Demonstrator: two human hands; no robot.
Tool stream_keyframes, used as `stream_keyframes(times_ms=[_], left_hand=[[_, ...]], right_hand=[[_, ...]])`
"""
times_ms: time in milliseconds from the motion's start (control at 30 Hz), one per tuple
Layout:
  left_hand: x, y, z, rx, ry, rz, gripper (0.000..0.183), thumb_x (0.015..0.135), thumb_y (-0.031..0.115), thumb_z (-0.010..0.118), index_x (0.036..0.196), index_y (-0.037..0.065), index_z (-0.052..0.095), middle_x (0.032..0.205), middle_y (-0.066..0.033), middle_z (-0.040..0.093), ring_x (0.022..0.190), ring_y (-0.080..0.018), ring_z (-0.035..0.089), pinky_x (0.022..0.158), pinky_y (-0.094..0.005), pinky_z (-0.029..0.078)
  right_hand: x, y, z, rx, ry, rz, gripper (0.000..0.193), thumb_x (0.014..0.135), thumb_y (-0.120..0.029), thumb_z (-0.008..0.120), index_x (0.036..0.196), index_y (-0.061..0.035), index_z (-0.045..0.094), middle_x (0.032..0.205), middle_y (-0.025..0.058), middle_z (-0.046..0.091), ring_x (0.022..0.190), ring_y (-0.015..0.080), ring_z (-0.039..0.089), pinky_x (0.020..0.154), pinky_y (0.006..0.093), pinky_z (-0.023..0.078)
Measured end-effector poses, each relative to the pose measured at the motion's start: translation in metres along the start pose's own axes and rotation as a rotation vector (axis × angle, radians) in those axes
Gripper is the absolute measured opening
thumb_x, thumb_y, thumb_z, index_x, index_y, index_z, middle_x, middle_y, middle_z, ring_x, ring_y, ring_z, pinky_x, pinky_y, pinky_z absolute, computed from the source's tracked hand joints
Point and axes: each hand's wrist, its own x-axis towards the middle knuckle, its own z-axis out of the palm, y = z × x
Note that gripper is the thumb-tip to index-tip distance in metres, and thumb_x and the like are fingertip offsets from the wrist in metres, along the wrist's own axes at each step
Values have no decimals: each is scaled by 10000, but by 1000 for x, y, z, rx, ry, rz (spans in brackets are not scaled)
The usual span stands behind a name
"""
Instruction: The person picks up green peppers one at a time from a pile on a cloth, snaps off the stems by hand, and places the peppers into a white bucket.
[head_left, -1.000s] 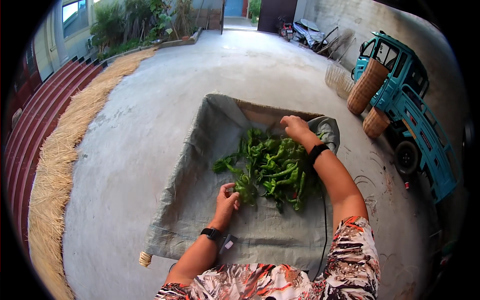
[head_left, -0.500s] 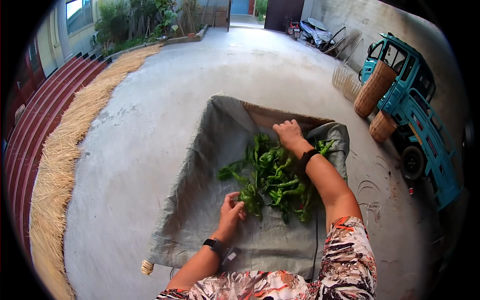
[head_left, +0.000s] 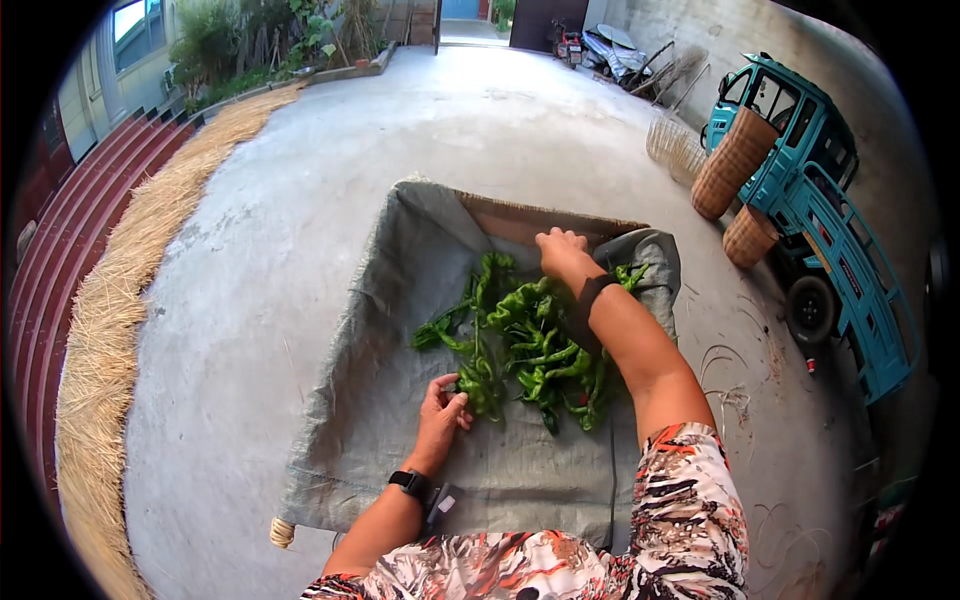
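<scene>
A pile of long, wrinkled green peppers (head_left: 545,335) lies on a grey-green woven sheet (head_left: 400,270) that lines a large square basket tray. A small red spot shows low in the pile. My left hand (head_left: 440,412) rests at the pile's near left edge, fingers apart and touching the peppers. Farther off, my right hand (head_left: 563,257) is held over the pile's far side, close to the tray's bare brown far wall (head_left: 530,220). Its fingers are curled in, and whatever they hold is hidden behind the hand.
Straw (head_left: 120,300) runs in a strip along red steps (head_left: 70,250) on the left. To the right stand a blue-green three-wheeled truck (head_left: 800,190), a tall wicker basket (head_left: 735,165) and a smaller one (head_left: 750,237). Thin strips (head_left: 735,400) lie scattered on the concrete.
The whole view has shifted slightly, so the scene sits a little more to the left and higher. Against the tray, both hands and the peppers stay nearly in place.
</scene>
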Motion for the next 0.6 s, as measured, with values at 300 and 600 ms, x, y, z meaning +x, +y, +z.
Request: stream_keyframes(times_ms=[300, 600], left_hand=[[1, -1, 0, -35, -3, 3, 372, 863, 92, 556, 1207, 38, 426, 747, -26, 510, 582, -98, 534, 478, -205, 454], [3, -3, -1, -51, -3, -22, 375, 864, 97, 553, 1211, 42, 420, 767, -33, 510, 590, -101, 536, 488, -209, 461]], right_hand=[[6, 55, 13, 192, -496, 143, 513, 884, -328, 515, 1354, -167, 387, 1415, 115, 313, 1338, 351, 188, 1069, 534, 190], [-33, 68, 14, 313, 527, -231, 52, 804, -131, 555, 811, -108, 508, 795, 79, 592, 854, 290, 551, 925, 465, 306]])
